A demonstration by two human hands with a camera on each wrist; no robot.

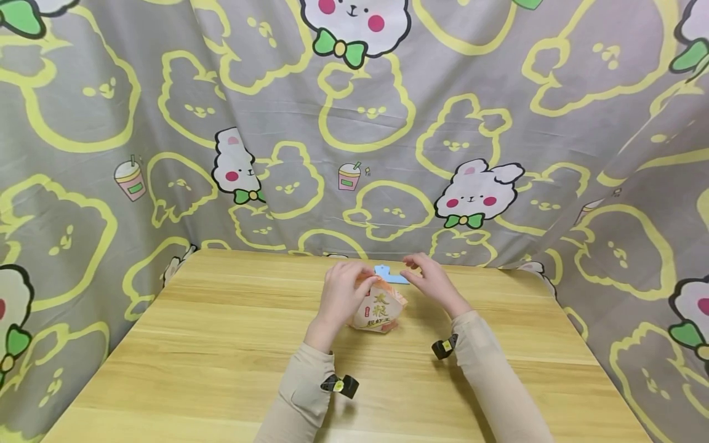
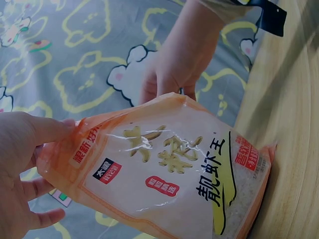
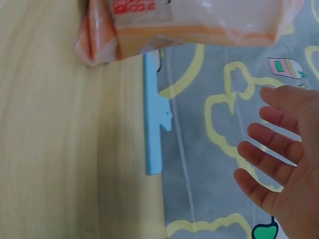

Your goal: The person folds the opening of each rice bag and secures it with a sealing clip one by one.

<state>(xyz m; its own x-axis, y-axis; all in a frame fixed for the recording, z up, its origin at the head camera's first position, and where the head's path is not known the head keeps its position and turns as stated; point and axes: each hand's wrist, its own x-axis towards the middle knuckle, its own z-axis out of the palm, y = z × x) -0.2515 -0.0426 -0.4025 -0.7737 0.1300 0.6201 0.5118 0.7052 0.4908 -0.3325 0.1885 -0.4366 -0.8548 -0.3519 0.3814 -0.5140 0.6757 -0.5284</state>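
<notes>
Pinching the bag (image 1: 381, 312) by its top, your left grip (image 1: 343, 292) hides that part; the bag stands on the desk (image 1: 221, 338), one side cut off in the left-wrist view. Your right grip (image 1: 433, 282), fingers loose, holds nothing beside it. Desk stretches to both sides; behind, the bag partly blocks a light-blue strip (image 1: 396, 279) near the far edge, before the curtain (image 1: 266, 111).

There's a rice bag (image 1: 378, 312) on the worktop (image 1: 210, 363), bag clip (image 1: 397, 279) behind it near the back edge, curtain (image 1: 288, 104) hanging behind that and along both sides.
</notes>
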